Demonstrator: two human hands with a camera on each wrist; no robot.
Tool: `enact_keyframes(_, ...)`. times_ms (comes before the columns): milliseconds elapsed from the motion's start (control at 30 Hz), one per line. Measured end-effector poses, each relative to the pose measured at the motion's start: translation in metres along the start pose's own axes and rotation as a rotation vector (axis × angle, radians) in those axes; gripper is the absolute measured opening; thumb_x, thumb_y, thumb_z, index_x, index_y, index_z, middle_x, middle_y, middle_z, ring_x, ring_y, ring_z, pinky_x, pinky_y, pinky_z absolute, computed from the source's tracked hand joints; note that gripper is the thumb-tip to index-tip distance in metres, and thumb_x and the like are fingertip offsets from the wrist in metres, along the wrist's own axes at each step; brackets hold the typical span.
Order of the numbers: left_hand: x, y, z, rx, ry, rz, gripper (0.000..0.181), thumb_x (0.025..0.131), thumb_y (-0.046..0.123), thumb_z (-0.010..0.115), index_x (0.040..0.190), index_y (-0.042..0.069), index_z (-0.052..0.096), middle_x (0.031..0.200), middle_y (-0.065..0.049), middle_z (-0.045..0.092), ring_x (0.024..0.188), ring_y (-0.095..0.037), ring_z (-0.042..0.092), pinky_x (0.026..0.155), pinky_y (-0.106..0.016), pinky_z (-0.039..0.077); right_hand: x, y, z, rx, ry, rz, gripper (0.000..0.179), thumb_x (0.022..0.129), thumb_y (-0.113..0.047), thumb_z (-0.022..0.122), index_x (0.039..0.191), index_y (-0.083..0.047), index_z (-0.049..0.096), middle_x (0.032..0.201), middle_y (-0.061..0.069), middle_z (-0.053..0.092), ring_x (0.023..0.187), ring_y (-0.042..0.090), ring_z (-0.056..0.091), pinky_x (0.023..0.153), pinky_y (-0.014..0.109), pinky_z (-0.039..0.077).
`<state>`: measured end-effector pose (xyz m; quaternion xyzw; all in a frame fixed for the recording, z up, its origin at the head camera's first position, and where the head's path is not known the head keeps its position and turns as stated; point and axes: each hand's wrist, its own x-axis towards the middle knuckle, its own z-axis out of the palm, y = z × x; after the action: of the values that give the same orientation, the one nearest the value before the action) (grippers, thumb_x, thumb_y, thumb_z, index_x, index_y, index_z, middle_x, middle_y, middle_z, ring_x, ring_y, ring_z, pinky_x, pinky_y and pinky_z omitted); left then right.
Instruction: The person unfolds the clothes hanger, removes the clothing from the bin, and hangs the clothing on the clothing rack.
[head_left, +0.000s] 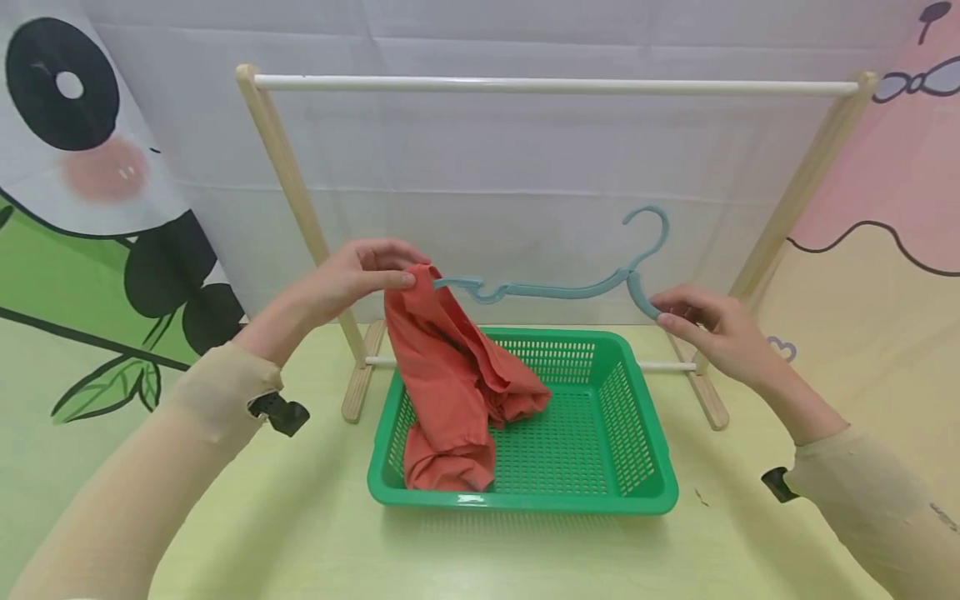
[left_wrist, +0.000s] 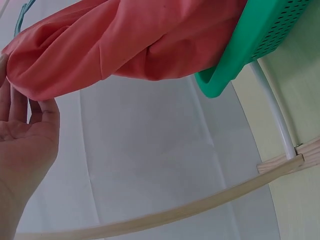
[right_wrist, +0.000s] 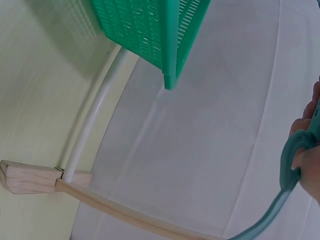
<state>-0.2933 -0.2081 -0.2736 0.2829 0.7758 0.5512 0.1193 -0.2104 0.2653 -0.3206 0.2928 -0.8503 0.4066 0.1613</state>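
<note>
A red garment [head_left: 450,367] hangs from my left hand [head_left: 360,275], which pinches its top edge between thumb and fingers. The lower folds lie in the left half of a green plastic basket [head_left: 660,467]. A light blue clothes hanger [head_left: 562,292] is held sideways above the basket, its hook pointing up. Its left end goes behind the edge of the red cloth, where the tip is hidden. My right hand [head_left: 712,333] grips the hanger's right end. In the right wrist view the hanger's notch [right_wrist: 290,170] shows close to the fingers, partly cut off by the frame.
Behind the basket stands a wooden rack with a white top rail [head_left: 555,85] and wooden feet [head_left: 363,375] on both sides. A white curtain [head_left: 555,158] hangs behind it, with printed cartoon cloth at the sides. The basket rests on a pale yellow table [head_left: 315,517].
</note>
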Motion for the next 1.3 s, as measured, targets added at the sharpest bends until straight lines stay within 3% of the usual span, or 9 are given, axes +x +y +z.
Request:
enact_keyframes(167, -0.001, 0.003, 0.012, 0.076, -0.009, -0.009, 0.034, 0.094, 0.013, 0.068, 0.127, 0.013, 0.064, 0.107, 0.010, 0.073, 0.101, -0.011, 0.068, 0.095, -0.027, 0.049, 0.002, -0.002, 0.005, 0.003, -0.013, -0.016, 0.022, 0.094, 0.004, 0.060, 0.113, -0.002, 0.068, 0.092, -0.018, 0.064, 0.068, 0.003, 0.052, 0.056, 0.022, 0.041)
enact_keyframes(367, 0.003, 0.008, 0.025, 0.132, 0.006, 0.024, 0.035, 0.093, 0.014, 0.069, 0.126, 0.007, 0.064, 0.107, 0.007, 0.073, 0.099, -0.013, 0.067, 0.086, -0.028, 0.053, 0.003, -0.004, 0.007, -0.002, -0.033, -0.028, 0.023, 0.094, 0.004, 0.059, 0.113, -0.003, 0.068, 0.091, -0.012, 0.062, 0.065, 0.005, 0.047, 0.053, 0.025, 0.038)
enact_keyframes(567, 0.003, 0.010, 0.030, 0.228, 0.041, 0.057, 0.028, 0.092, 0.020, 0.072, 0.119, 0.016, 0.069, 0.106, 0.005, 0.073, 0.093, -0.015, 0.067, 0.078, -0.029, 0.053, 0.006, -0.004, 0.007, -0.004, -0.018, -0.076, 0.024, 0.092, 0.007, 0.060, 0.112, -0.002, 0.068, 0.090, -0.014, 0.061, 0.064, 0.004, 0.047, 0.053, 0.023, 0.038)
enact_keyframes(767, 0.000, 0.013, 0.030, 0.352, 0.003, 0.045, 0.027, 0.091, 0.020, 0.073, 0.118, 0.017, 0.070, 0.101, -0.001, 0.076, 0.091, -0.013, 0.069, 0.079, -0.030, 0.052, 0.008, -0.003, 0.004, 0.017, 0.034, -0.165, 0.026, 0.088, 0.014, 0.061, 0.109, 0.001, 0.068, 0.092, -0.014, 0.062, 0.063, 0.003, 0.046, 0.052, 0.021, 0.037)
enact_keyframes(933, -0.002, 0.016, 0.033, 0.347, 0.001, 0.027, 0.027, 0.092, 0.017, 0.071, 0.118, 0.015, 0.070, 0.100, -0.003, 0.075, 0.091, -0.012, 0.070, 0.081, -0.030, 0.053, 0.009, -0.002, 0.005, -0.025, 0.030, -0.163, 0.029, 0.087, 0.013, 0.064, 0.111, -0.002, 0.070, 0.089, -0.008, 0.060, 0.065, 0.003, 0.047, 0.054, 0.020, 0.037)
enact_keyframes(1067, -0.002, 0.019, 0.038, 0.344, 0.020, 0.063, 0.026, 0.091, 0.018, 0.072, 0.117, 0.015, 0.071, 0.101, -0.005, 0.076, 0.089, -0.013, 0.071, 0.078, -0.029, 0.055, 0.011, -0.002, 0.007, -0.038, 0.020, -0.157, 0.029, 0.087, 0.011, 0.065, 0.112, -0.004, 0.070, 0.087, -0.006, 0.058, 0.069, 0.003, 0.047, 0.056, 0.019, 0.038)
enact_keyframes(1300, -0.006, 0.019, 0.030, 0.345, -0.019, 0.094, 0.033, 0.095, 0.007, 0.063, 0.127, 0.014, 0.067, 0.122, -0.008, 0.071, 0.095, -0.012, 0.072, 0.081, -0.027, 0.055, 0.012, -0.004, 0.001, -0.044, 0.039, -0.190, 0.029, 0.087, 0.014, 0.064, 0.111, -0.001, 0.069, 0.091, -0.007, 0.062, 0.066, 0.002, 0.049, 0.057, 0.018, 0.039)
